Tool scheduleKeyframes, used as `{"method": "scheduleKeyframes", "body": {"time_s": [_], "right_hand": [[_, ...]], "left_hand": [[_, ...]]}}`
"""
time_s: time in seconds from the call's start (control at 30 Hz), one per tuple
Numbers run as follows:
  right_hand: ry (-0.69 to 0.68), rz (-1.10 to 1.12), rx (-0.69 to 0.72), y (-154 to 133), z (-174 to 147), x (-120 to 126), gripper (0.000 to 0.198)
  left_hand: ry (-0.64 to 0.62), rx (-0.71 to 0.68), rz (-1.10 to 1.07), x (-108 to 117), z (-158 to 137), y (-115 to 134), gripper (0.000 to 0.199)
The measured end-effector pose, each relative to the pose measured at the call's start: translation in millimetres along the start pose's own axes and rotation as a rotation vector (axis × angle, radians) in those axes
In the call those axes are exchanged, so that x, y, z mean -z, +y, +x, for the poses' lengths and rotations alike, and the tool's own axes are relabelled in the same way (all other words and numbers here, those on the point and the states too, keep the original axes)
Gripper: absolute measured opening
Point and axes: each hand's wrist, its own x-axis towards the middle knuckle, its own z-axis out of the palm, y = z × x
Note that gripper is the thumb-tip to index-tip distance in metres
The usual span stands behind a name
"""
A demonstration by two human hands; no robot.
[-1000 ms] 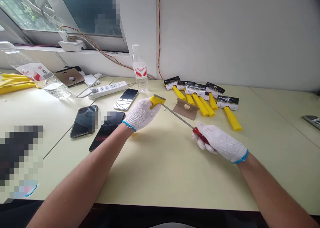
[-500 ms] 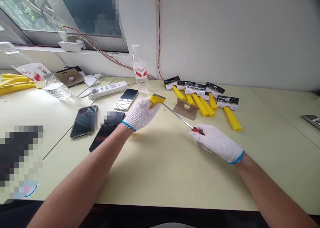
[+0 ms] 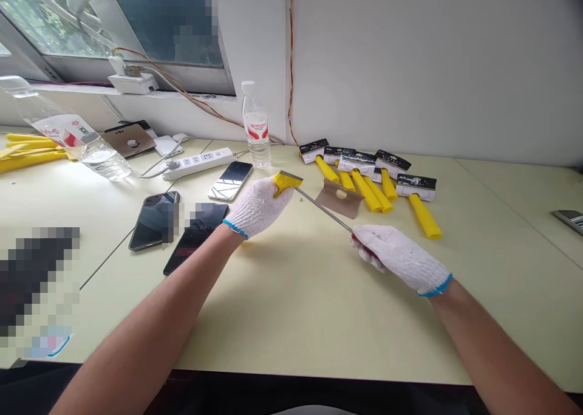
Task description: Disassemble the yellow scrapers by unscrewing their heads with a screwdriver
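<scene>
My left hand, in a white knit glove with a blue cuff, is closed around a yellow scraper. Its head with a dark blade edge sticks out past the fingers; the handle is mostly hidden by the glove. My right hand, gloved alike, grips the red handle of a screwdriver. The long metal shaft points up and left, and its tip meets the scraper's head near the blade. On the table below the shaft lies a tiny piece, too small to name.
Several yellow scrapers in black-and-white card sleeves lie behind, beside a folded brown card. Around my left arm are phones, a power strip and an upright water bottle. A tilted bottle is farther left.
My right hand has turned on the screwdriver handle, and less of the red shows now. The scraper and my left hand stay almost in place.
</scene>
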Motion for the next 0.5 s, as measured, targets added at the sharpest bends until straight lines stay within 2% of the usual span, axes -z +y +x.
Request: {"method": "scheduleKeyframes", "body": {"time_s": [0.1,0.2,0.27,0.4,0.5], "right_hand": [[0.081,-0.142,0.014,-5.3,-3.7,-0.1,0.039],[-0.003,-0.040,0.029,-6.7,-5.7,-0.1,0.050],[0.004,0.008,0.038,-6.4,-5.3,-0.2,0.054],[0.093,-0.142,0.002,-4.7,-3.6,-0.1,0.041],[-0.004,-0.052,0.043,2.0,-0.9,1.4,0.054]], "left_hand": [[-0.009,0.001,0.016,1.3,0.5,1.0,0.036],[-0.011,-0.002,0.025,1.1,0.5,1.2,0.036],[-0.007,-0.005,0.027,0.5,0.5,0.9,0.036],[-0.006,-0.015,0.029,-0.2,0.3,0.1,0.037],[-0.012,-0.021,0.028,0.1,0.2,-0.6,0.037]]}}
